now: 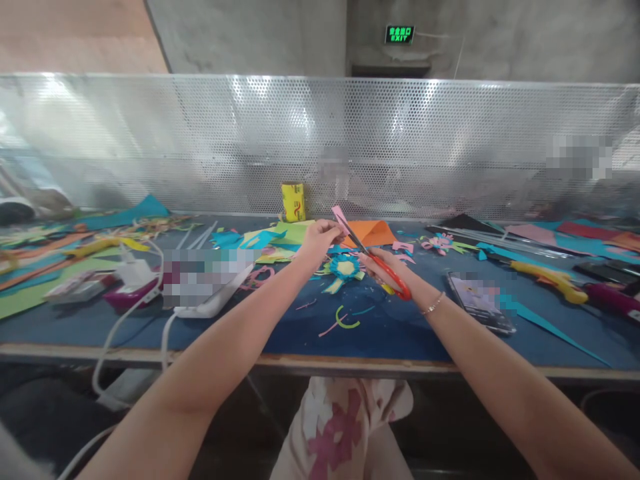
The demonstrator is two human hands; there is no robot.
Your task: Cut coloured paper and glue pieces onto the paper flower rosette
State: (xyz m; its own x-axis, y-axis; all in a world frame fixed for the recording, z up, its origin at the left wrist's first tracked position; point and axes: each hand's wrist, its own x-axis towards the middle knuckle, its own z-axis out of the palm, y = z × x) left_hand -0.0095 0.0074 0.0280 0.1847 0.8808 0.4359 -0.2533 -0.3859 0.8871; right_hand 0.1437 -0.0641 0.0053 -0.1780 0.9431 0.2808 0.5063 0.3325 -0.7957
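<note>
Between the fingertips of my left hand point(325, 237) is the lower end of a small pink paper strip point(337, 212), pinched and held up over the table. My right hand point(383, 263) grips a pair of scissors point(400, 285) with red handles. Their blades reach up and left to the pink strip; whether they are open or closed on it I cannot tell. Just below the hands lies a blue paper rosette point(345, 268) with a pale yellow centre and light green tails. Thin paper scraps point(347, 320) in green, pink and blue lie nearer the table's front edge.
A white power strip point(215, 303) with cables stands left, a phone point(480, 303) right. A yellow-handled tool point(550, 280) lies beyond the phone. Orange paper point(373, 232) and a yellow packet point(293, 202) are behind the hands, before a perforated metal screen point(210, 140).
</note>
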